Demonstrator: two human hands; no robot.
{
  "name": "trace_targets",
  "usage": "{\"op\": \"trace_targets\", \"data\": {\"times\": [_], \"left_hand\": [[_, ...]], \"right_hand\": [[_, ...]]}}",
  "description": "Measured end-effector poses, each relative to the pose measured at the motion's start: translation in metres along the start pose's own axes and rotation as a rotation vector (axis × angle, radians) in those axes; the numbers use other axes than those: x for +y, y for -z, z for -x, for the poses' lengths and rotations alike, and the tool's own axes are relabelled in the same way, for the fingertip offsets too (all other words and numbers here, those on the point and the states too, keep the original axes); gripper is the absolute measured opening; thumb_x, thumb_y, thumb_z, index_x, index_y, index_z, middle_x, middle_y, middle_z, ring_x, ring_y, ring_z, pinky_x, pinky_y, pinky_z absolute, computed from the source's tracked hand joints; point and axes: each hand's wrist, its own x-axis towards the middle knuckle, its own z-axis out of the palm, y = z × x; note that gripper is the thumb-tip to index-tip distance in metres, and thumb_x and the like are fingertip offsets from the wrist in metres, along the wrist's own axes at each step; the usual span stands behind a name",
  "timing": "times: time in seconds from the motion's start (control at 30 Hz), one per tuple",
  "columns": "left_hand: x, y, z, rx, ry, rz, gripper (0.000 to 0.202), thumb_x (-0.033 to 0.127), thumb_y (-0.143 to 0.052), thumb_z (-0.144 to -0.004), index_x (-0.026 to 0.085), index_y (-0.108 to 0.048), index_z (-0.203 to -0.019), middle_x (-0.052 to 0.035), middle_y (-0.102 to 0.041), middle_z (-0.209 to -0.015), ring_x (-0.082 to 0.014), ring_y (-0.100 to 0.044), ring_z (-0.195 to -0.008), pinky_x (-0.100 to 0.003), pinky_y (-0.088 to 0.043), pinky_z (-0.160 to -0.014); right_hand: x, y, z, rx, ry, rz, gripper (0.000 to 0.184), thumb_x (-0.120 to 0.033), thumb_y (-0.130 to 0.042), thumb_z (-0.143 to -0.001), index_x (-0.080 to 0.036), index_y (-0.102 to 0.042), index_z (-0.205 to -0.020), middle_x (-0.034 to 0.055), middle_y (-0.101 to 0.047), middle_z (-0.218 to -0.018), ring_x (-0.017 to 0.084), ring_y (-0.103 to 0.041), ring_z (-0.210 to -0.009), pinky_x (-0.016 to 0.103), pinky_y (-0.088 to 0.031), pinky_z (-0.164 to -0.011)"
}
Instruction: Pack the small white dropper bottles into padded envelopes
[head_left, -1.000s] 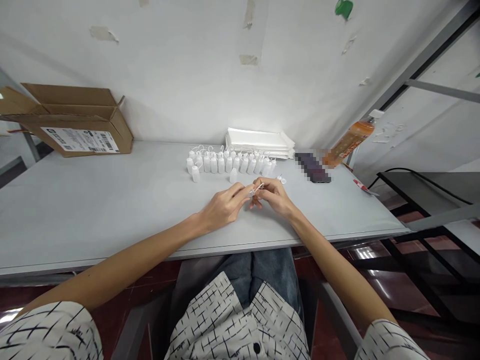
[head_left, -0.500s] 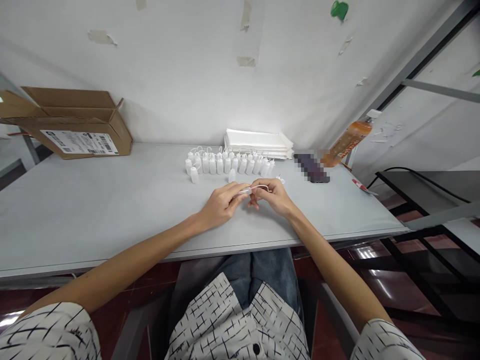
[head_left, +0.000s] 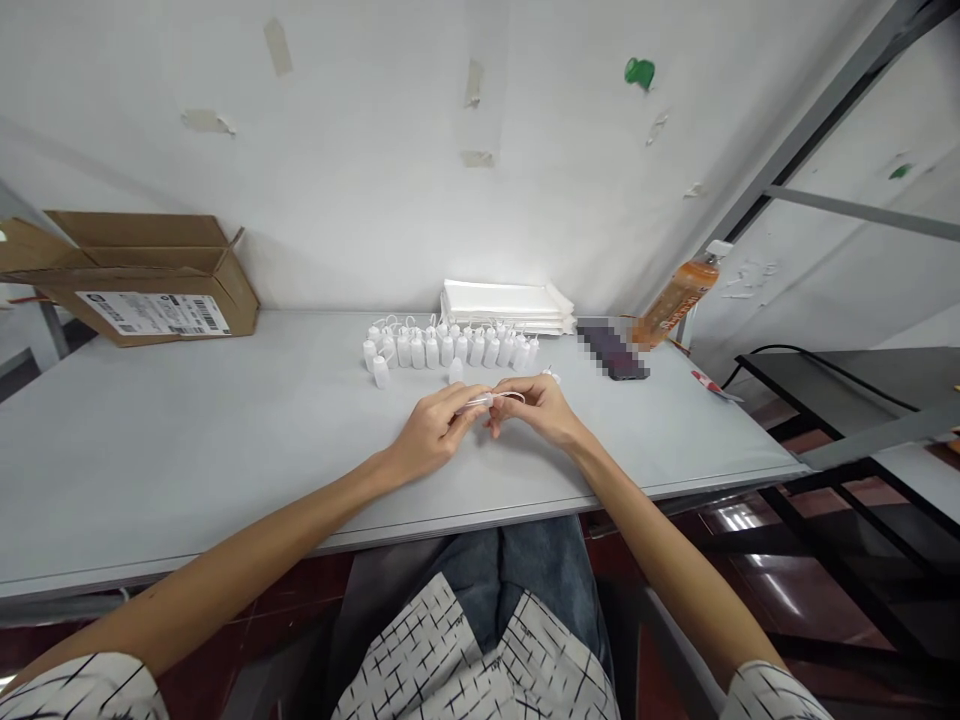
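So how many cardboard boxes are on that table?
1. The box sits open at the far left corner of the table. More could be hidden past the left edge of the view.

One cardboard box [head_left: 157,300], one orange bottle [head_left: 679,297], one white stack [head_left: 502,300], and over a dozen small white bottles [head_left: 450,348].

The left forearm [head_left: 285,528] and right forearm [head_left: 649,545] stretched forward and converged, the left hand [head_left: 429,440] lying knuckles-up with fingers curled and fingertips pinched together, the right hand [head_left: 546,412] facing it, pinched likewise, their fingertips nearly touching.
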Motion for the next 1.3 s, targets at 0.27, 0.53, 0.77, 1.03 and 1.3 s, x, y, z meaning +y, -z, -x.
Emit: {"op": "trace_targets", "data": {"times": [0.27,0.53,0.77,1.03,1.3], "left_hand": [[-0.002,-0.002,0.002,-0.033,-0.077,-0.094,0.028,0.021,-0.044,-0.1,0.013,-0.062,-0.12,-0.0054,-0.065,-0.085,-0.0129,-0.059,-0.07,-0.025,-0.049,-0.067],[-0.004,-0.002,0.004,-0.036,-0.216,-0.231,0.029,0.018,-0.041,-0.1,0.012,-0.057,-0.123,-0.008,-0.066,-0.09,-0.0136,-0.062,-0.072,-0.024,-0.05,-0.063],[0.001,-0.001,0.003,-0.038,0.016,-0.235,0.019,0.028,-0.056,-0.09,0.018,-0.068,-0.101,-0.0027,-0.071,-0.078,-0.0104,-0.054,-0.054,-0.023,-0.041,-0.054],[0.002,0.003,-0.003,-0.204,0.3,-0.091,0.021,0.034,-0.053,-0.089,0.018,-0.066,-0.094,0.0015,-0.061,-0.067,-0.0117,-0.048,-0.055,-0.024,-0.034,-0.058],[0.007,0.009,-0.008,-0.333,0.422,0.139,0.025,0.032,-0.043,-0.092,0.018,-0.062,-0.101,0.0063,-0.042,-0.055,-0.0115,-0.039,-0.053,-0.024,-0.031,-0.057]], "right_hand": [[-0.002,0.007,0.002,-0.07,-0.075,-0.014,0.03,-0.039,-0.08,-0.073,-0.011,-0.075,-0.084,0.0048,-0.07,-0.071,0.018,-0.068,-0.062,0.034,-0.056,-0.067],[-0.001,0.005,0.003,-0.063,-0.06,-0.036,0.027,-0.036,-0.08,-0.073,-0.012,-0.075,-0.084,0.0044,-0.07,-0.069,0.018,-0.068,-0.06,0.033,-0.055,-0.067],[-0.006,0.004,0.004,-0.016,-0.01,0.212,0.028,-0.04,-0.074,-0.078,-0.013,-0.073,-0.075,0.0033,-0.067,-0.062,0.015,-0.063,-0.059,0.028,-0.05,-0.061],[0.001,0.021,0.007,0.211,0.097,0.38,0.031,-0.045,-0.066,-0.084,-0.015,-0.071,-0.081,0.0035,-0.066,-0.068,0.012,-0.056,-0.048,0.025,-0.041,-0.046],[0.012,0.091,0.022,0.758,0.213,1.041,0.034,-0.048,-0.062,-0.083,-0.018,-0.069,-0.069,0.0054,-0.066,-0.067,0.014,-0.052,-0.053,0.03,-0.043,-0.06]]}}
